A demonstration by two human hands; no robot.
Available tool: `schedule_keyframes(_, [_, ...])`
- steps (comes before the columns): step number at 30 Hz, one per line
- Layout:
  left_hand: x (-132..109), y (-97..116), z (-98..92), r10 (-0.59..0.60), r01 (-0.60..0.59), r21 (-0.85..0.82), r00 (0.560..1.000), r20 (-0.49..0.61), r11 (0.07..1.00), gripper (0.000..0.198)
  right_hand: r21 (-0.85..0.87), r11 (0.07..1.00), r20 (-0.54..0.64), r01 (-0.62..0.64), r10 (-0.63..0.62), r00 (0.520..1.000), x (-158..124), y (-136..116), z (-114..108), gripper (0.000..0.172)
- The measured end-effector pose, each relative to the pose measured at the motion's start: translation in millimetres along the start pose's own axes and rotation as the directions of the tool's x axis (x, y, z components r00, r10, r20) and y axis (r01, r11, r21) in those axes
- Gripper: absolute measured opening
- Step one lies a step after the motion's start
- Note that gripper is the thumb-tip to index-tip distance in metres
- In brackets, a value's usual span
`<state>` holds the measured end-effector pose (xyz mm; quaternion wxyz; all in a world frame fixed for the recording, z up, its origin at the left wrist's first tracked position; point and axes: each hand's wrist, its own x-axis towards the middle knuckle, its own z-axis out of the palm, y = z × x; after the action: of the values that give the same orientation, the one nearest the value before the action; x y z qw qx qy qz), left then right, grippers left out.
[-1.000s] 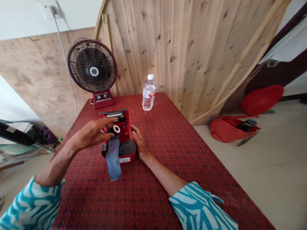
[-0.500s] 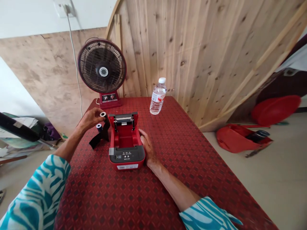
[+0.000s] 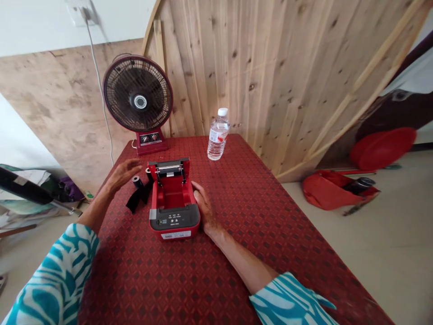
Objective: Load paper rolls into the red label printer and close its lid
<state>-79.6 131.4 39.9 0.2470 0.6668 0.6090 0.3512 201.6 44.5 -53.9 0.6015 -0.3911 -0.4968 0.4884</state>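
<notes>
Head view: boxy red-and-black plastic printer [image 3: 178, 217] on the red patterned desk [image 3: 243, 253], lid raised at its 12 o'clock edge. Right grip [image 3: 204, 206] lies against the printer's 3 o'clock side wall, fingers along it; touching, but cannot tell if it pinches. Left grip [image 3: 124, 174] is at the printer's 10 o'clock, fingers spread in the air, just beside two small black ribbon rolls. Front one, black roll with a pale core [image 3: 136, 183], stands upright below the left fingertips. Second, black roll with a pale end ring [image 3: 148, 174], is at its 2 o'clock, close by the printer and partly hidden. Loose black ribbon strip [image 3: 134, 201] trails from the rolls toward 7 o'clock on the desk.

Writing: white rectangular sticker [image 3: 176, 235] on the printer's 6 o'clock face, print too small to read. Dark top panel has tiny pale icons and lettering, illegible. Clear plastic bottle with white cap [image 3: 217, 141] at 1 o'clock, red-and-white label, brand unreadable.

Containers: printer's open bay shows red floor and walls, roller under the lid. Red soft-sided bag [image 3: 318, 192] on the floor, 3 o'clock, has a dark cylinder [image 3: 361, 185] in it. Dark-red round fan [image 3: 138, 104] at 11 o'clock, two knobs on its base.
</notes>
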Motion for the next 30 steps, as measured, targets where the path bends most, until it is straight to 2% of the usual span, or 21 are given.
schedule_keyframes(2, [-15, -12, -12.8, -0.035, 0.031, -0.153, 0.999, -0.023, 0.988, 0.060, -0.004, 1.000, -0.001, 0.012, -0.012, 1.000, 0, -1, 0, 0.041])
schedule_keyframes(5, [-38, -29, -21.2, -0.103, 0.116, -0.288, 0.993, 0.060, 0.951, 0.068, -0.012, 1.000, 0.001, 0.024, -0.024, 1.000, 0, -4, 1, 0.043])
schedule_keyframes(9, [-53, -42, -5.5, -0.129, 0.163, -0.307, 0.984, 0.127, 0.938, 0.081, -0.031, 0.999, -0.003, 0.025, -0.025, 1.000, 0, -6, 1, 0.045])
schedule_keyframes(13, [-50, -47, 14.0, -0.122, 0.144, -0.298, 0.988, 0.090, 0.944, 0.082, -0.025, 0.999, -0.009, 0.020, -0.020, 1.000, 1, -2, 1, 0.044])
schedule_keyframes(16, [-50, -46, 8.9, -0.132, 0.117, -0.316, 0.991, -0.026, 0.941, 0.076, -0.024, 1.000, -0.009, 0.008, -0.008, 1.000, 2, 1, 1, 0.043])
schedule_keyframes(19, [-58, -31, -15.3, -0.146, 0.058, -0.360, 0.964, -0.222, 0.931, 0.064, -0.032, 0.999, -0.011, 0.027, -0.027, 1.000, 2, 1, 1, 0.044])
schedule_keyframes(20, [-63, -23, -24.6, -0.160, 0.048, -0.389, 0.952, -0.259, 0.920, 0.061, -0.031, 0.999, -0.009, 0.033, -0.033, 0.999, 2, 1, 1, 0.044])
schedule_keyframes(22, [-74, -2, -39.4, -0.163, 0.026, -0.453, 0.950, -0.267, 0.891, 0.054, -0.029, 0.999, -0.009, 0.043, -0.043, 0.999, 2, 1, 2, 0.043])
schedule_keyframes(24, [-85, 23, -43.6, -0.123, 0.009, -0.443, 0.966, -0.229, 0.897, 0.049, -0.026, 0.999, -0.012, 0.048, -0.048, 0.999, 2, 1, 2, 0.043])
schedule_keyframes(27, [-97, 59, -27.5, 0.055, -0.060, -0.307, 0.998, -0.025, 0.950, 0.041, -0.013, 0.999, -0.012, 0.040, -0.040, 0.999, 2, 1, 2, 0.043])
schedule_keyframes(29, [-100, 78, -8.2, 0.202, -0.188, -0.149, 0.975, 0.088, 0.971, 0.037, -0.008, 1.000, -0.009, 0.024, -0.024, 1.000, 2, 2, 3, 0.044])
schedule_keyframes(30, [-99, 85, 1.6, 0.239, -0.232, -0.067, 0.959, 0.149, 0.970, 0.035, -0.007, 1.000, -0.010, 0.021, -0.021, 1.000, 3, 2, 3, 0.045])
